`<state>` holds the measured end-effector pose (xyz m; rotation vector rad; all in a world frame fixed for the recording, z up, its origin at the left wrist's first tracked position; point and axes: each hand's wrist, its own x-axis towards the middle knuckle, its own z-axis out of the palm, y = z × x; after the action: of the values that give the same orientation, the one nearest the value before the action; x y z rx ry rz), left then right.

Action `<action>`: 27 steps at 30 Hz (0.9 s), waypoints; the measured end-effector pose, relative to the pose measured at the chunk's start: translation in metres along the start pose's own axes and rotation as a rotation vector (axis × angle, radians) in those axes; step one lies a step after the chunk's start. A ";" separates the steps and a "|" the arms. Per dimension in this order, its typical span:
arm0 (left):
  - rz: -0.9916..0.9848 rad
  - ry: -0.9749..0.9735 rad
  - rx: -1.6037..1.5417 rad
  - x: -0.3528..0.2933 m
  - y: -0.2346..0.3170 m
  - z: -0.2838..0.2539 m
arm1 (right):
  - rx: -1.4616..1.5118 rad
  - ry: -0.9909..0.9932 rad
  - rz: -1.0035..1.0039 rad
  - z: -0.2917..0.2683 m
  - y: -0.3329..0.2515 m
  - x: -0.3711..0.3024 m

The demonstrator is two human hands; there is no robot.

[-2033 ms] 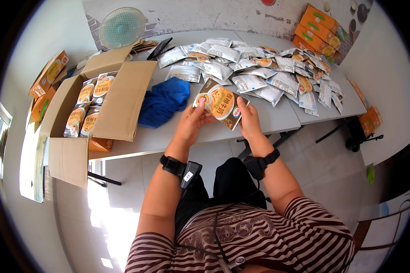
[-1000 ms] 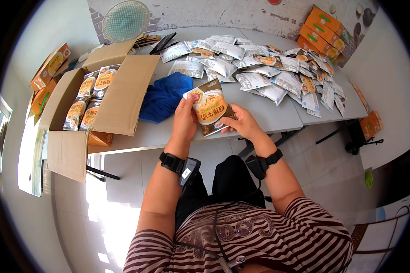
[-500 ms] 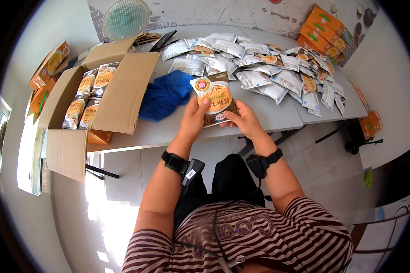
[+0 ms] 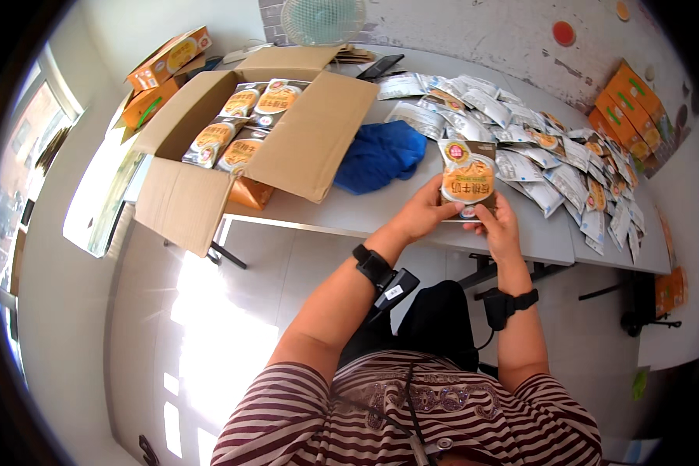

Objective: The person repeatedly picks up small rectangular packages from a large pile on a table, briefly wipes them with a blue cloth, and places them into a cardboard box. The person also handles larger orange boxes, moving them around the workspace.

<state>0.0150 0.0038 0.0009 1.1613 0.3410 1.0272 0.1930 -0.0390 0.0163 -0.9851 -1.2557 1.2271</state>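
Observation:
My left hand (image 4: pixel 427 210) and my right hand (image 4: pixel 502 227) both grip one brown and orange food pouch (image 4: pixel 467 175), thumbs on its face near the lower edge. Its printed side is turned up, and it is held over the table's front part. The fingers behind it are mostly hidden. Just left of the pouch a crumpled blue cloth (image 4: pixel 380 158) lies on the table. Further left stands an open cardboard box (image 4: pixel 318 140), flaps spread, with several similar pouches (image 4: pixel 212 142) inside. Beyond my right hand spreads a heap of pouches (image 4: pixel 547 159), many showing their silvery backs.
The grey table (image 4: pixel 342 220) reaches to the wall. Orange cartons (image 4: pixel 627 113) are stacked at the back right, and more orange cartons (image 4: pixel 149 101) stand behind the box. A fan (image 4: pixel 323 19) and a dark flat device (image 4: pixel 381 67) sit at the back. One box flap overhangs the front edge.
My view has turned left, so the scene sits further right. Both hands keep hold of the pouch; their grip is now lower on it, and it stands straighter.

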 end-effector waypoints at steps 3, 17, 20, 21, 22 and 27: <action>0.003 0.000 -0.010 -0.002 0.003 0.001 | -0.017 0.010 0.000 -0.001 0.004 0.001; 0.004 0.107 -0.156 0.000 0.013 -0.003 | -0.200 -0.073 0.007 0.010 0.001 -0.003; -0.044 0.175 -0.160 -0.010 0.035 0.004 | -0.034 -0.077 -0.016 0.002 0.005 -0.003; -0.003 0.191 -0.137 -0.008 0.038 0.003 | -0.040 -0.067 -0.084 -0.005 0.014 0.001; 0.004 0.193 -0.128 -0.010 0.050 0.005 | -0.034 -0.055 -0.090 -0.005 0.013 0.003; 0.022 0.207 0.019 -0.032 0.154 0.018 | -0.072 -0.035 -0.116 -0.003 0.008 -0.001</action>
<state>-0.0648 -0.0281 0.1340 1.0799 0.5036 1.1686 0.1951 -0.0387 0.0079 -0.9326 -1.3737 1.1198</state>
